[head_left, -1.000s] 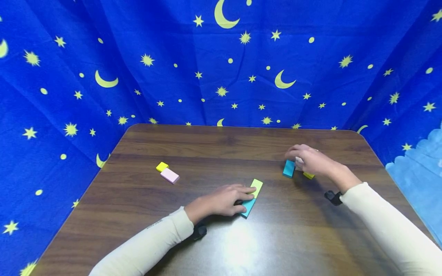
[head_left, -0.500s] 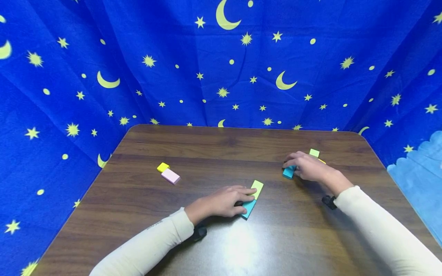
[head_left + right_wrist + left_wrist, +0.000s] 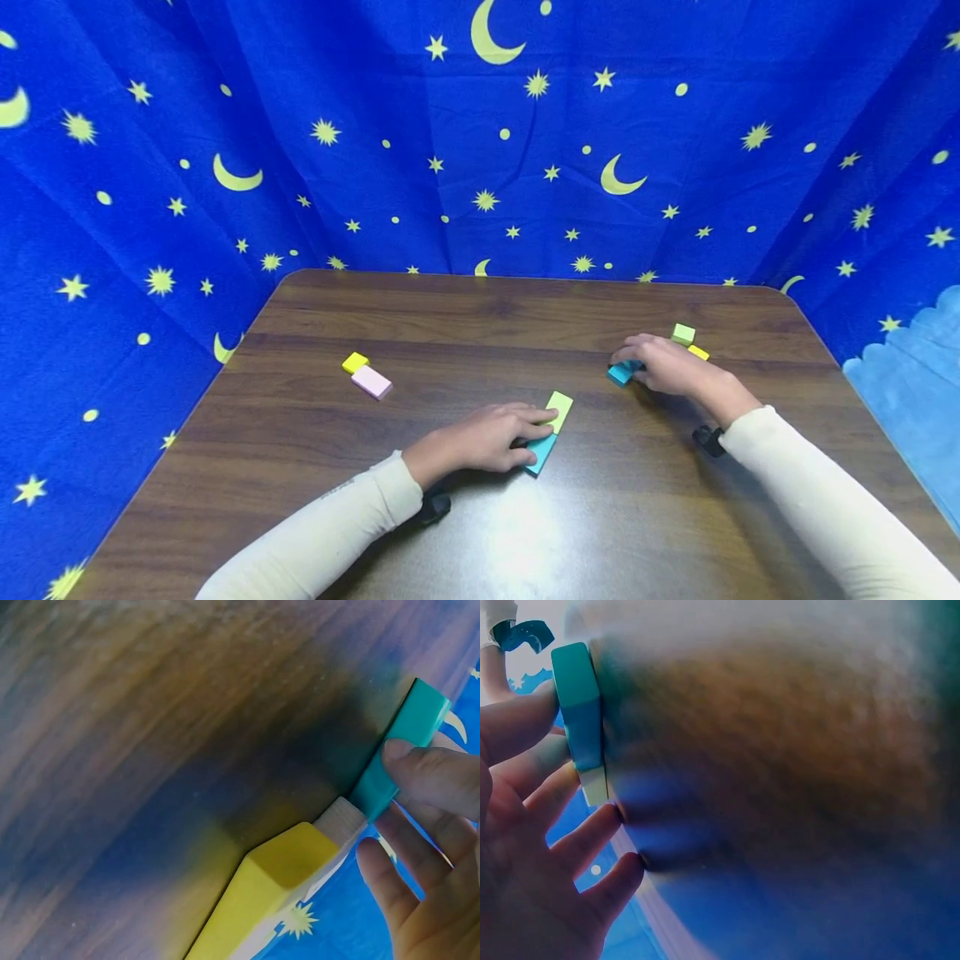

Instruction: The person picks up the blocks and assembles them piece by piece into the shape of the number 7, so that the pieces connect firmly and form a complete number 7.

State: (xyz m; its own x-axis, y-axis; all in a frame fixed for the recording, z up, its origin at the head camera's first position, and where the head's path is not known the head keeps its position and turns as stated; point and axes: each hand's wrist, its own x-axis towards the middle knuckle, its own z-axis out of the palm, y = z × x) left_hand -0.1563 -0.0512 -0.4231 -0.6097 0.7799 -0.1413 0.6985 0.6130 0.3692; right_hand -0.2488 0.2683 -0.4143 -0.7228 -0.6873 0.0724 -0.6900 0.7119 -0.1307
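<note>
No legible text, label, brand, number or sign in any view. The blocks carry plain coloured faces with no print. The backdrop cloth shows only a moon-and-star pattern, no lettering. A faint dark mark sits on the left sleeve, too small to read.
</note>
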